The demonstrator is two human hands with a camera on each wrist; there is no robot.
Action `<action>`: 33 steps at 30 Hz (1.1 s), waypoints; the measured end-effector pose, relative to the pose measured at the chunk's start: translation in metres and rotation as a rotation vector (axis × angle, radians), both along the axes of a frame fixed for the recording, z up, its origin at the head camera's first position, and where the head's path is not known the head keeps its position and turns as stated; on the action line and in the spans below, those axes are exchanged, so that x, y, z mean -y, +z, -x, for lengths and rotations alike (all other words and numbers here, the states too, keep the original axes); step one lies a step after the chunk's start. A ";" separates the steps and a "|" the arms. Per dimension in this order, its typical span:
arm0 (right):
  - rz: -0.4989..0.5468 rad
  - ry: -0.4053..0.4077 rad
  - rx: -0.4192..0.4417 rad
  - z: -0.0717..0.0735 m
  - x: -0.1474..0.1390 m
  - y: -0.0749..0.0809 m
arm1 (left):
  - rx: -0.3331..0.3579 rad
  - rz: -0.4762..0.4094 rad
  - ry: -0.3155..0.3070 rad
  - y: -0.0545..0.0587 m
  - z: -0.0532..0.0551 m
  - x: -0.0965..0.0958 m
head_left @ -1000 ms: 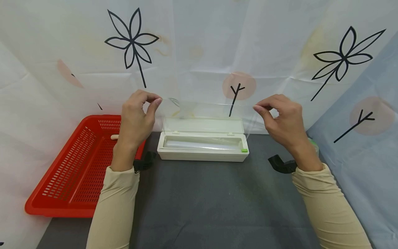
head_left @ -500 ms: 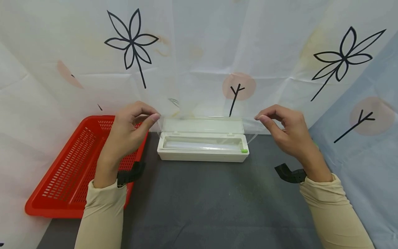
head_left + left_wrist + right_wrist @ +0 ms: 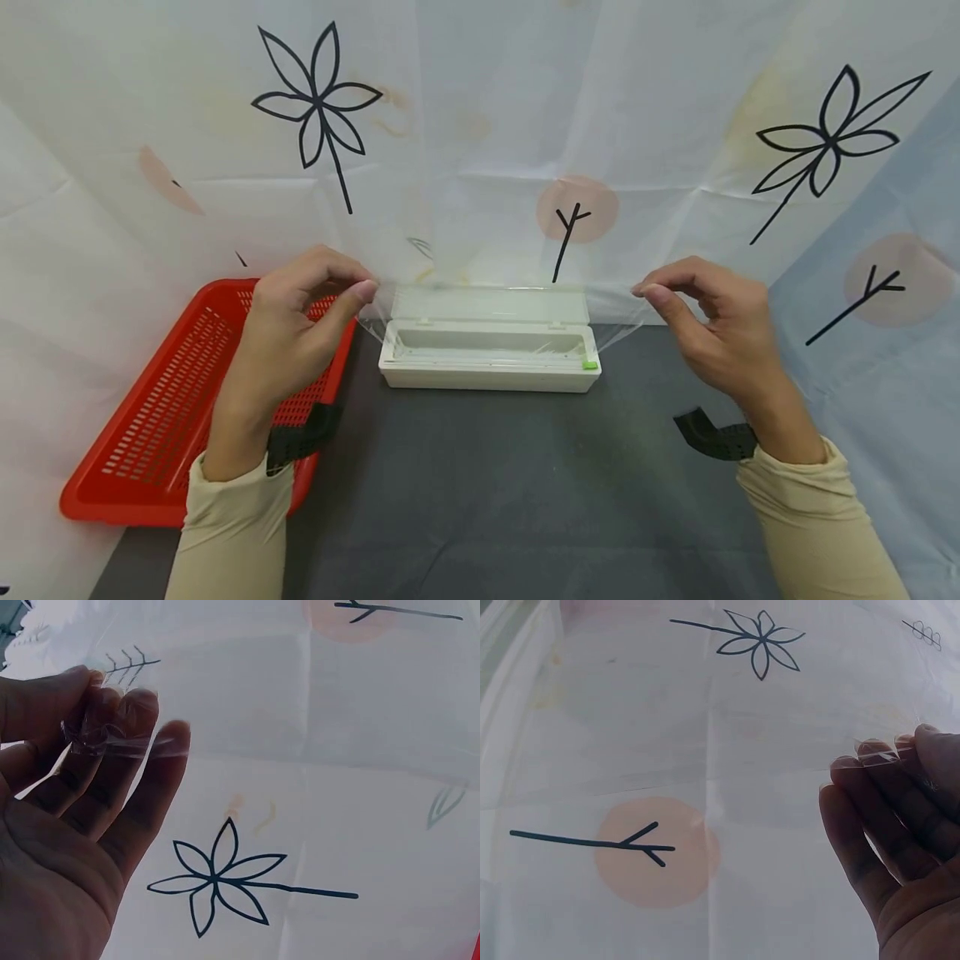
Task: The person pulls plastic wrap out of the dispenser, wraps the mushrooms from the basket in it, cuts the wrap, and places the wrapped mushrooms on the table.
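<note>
Between the two raised hands a clear sheet of cling film (image 3: 624,321) is stretched over a long white cling film box (image 3: 487,380). Its hinged lid (image 3: 487,305) stands open, and a green slide cutter (image 3: 590,365) sits at the right end of the front edge. The left hand (image 3: 288,337) pinches one corner of the film between thumb and index finger. At the other side the right hand (image 3: 708,333) pinches the opposite corner. Crinkled film (image 3: 112,742) lies over the left fingers in the left wrist view; film (image 3: 877,754) also crosses the right fingertips.
A red perforated plastic basket (image 3: 93,487) stands on the left, partly behind the left forearm. The grey tabletop (image 3: 510,483) spreads in front of the box. A pale printed cloth (image 3: 480,100) hangs close behind the box and along both sides.
Both hands have come lower and moved apart, drawing the film wider over the box. The white roll seen inside the box earlier no longer shows. The box stays in place.
</note>
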State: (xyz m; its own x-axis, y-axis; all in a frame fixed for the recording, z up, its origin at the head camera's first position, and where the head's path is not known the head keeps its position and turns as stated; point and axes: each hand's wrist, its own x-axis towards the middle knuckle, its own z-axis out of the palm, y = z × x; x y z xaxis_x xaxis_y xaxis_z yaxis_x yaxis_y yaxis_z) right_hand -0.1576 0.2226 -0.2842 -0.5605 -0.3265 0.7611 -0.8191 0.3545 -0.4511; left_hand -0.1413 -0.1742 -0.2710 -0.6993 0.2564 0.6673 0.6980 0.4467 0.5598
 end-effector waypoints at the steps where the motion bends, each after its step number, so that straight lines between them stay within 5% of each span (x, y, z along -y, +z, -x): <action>1: 0.015 0.025 0.018 -0.002 -0.001 -0.001 | 0.017 -0.007 -0.019 0.000 -0.003 0.001; 4: 0.071 0.160 0.109 -0.009 -0.006 -0.005 | 0.107 -0.023 -0.131 -0.003 -0.010 0.008; 10: 0.084 0.520 0.367 -0.023 -0.022 -0.028 | 0.363 0.010 -0.453 -0.021 -0.018 0.025; 14: 0.062 0.666 0.543 -0.027 -0.026 -0.054 | 0.552 0.036 -0.578 -0.045 -0.018 0.031; 18: 0.069 0.765 0.710 -0.029 -0.029 -0.086 | 0.766 0.015 -0.687 -0.082 -0.021 0.030; 21: 0.074 0.766 0.859 -0.032 -0.029 -0.108 | 0.877 0.019 -0.702 -0.112 -0.024 0.027; 25: 0.067 0.682 1.038 -0.039 -0.028 -0.131 | 0.948 0.040 -0.642 -0.142 -0.027 0.022; 33: -0.007 0.723 1.121 -0.045 -0.026 -0.174 | 1.003 0.026 -0.595 -0.174 -0.036 0.021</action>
